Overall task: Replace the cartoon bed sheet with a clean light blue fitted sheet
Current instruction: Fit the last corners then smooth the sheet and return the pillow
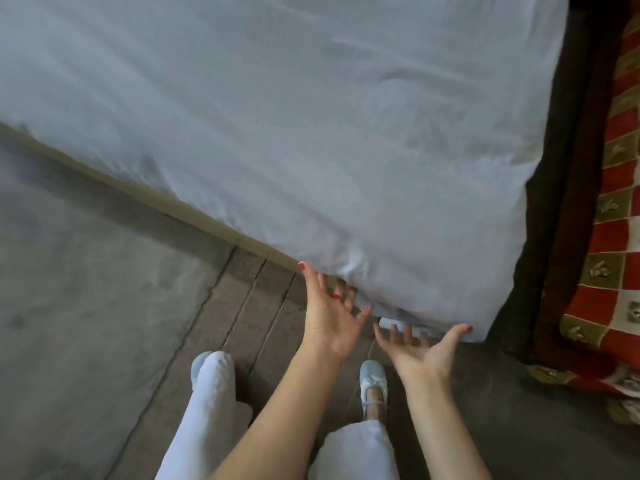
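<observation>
Tucking the light blue fitted sheet under the near corner of the bed, we are almost finishing: it is already covering all of the mattress that shows, and no cartoon sheet is showing. Our left hand and right hand are reaching palm-up, fingers spread and slipping under the corner, gripping nothing. We are still needing to smooth the wrinkles. We are standing on grey floor; a red patterned blanket is lying beside the far edge.

Both hands — palms up — under blue sheet corner.
</observation>
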